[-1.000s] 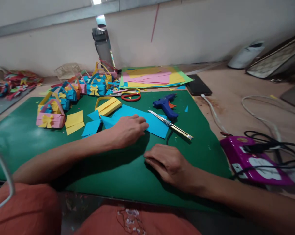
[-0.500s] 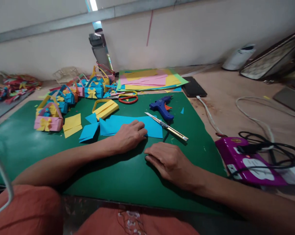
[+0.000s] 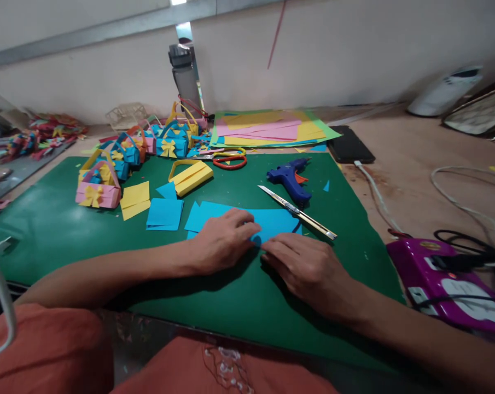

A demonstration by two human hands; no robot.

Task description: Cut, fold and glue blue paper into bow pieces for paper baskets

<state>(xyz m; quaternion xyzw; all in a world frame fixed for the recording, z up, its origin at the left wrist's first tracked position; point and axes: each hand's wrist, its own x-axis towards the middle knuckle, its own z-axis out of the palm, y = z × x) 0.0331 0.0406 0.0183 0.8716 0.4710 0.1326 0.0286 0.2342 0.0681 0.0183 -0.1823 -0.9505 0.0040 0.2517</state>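
Note:
A long blue paper sheet (image 3: 274, 220) lies on the green cutting mat (image 3: 46, 224). My left hand (image 3: 225, 241) rests on the sheet's near edge with fingers pressing it. My right hand (image 3: 308, 268) touches the same near edge just to the right, fingertips meeting the paper. A box cutter (image 3: 298, 212) with its blade out lies just beyond the sheet. A blue glue gun (image 3: 290, 178) sits behind it. A smaller blue paper piece (image 3: 164, 213) and a yellow piece (image 3: 134, 199) lie to the left.
Several paper baskets with bows (image 3: 97, 186) crowd the mat's far left. A yellow folded box (image 3: 190, 176), red scissors (image 3: 229, 160), a stack of coloured sheets (image 3: 272, 128) and a black phone (image 3: 349, 146) lie beyond. A purple box (image 3: 440, 276) with cables sits at right.
My left hand has pulled the blue sheet nearer to me. My right hand has moved forward from the bare mat to the sheet's near edge.

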